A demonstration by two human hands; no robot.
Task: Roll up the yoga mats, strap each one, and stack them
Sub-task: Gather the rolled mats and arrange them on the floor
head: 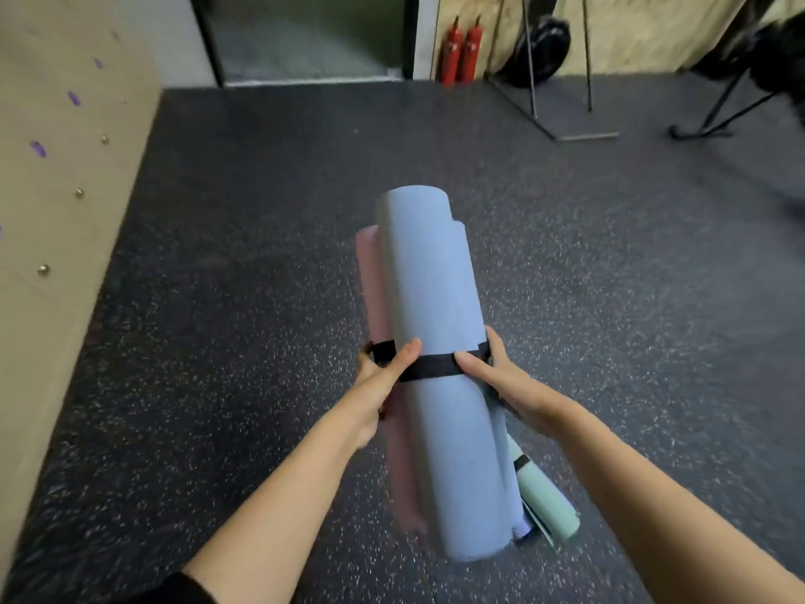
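Blue mat (435,298): rolled, black strap (433,367) round it, held over the pink mat (370,289) and mint mat (549,503).
Left hand (383,377): fingers curled round the roll, thumb on strap.
Right hand (492,377): likewise, on the far side.
Done: three mats rolled.
Left: probably settling blue on the stack; pink's strap unseen.
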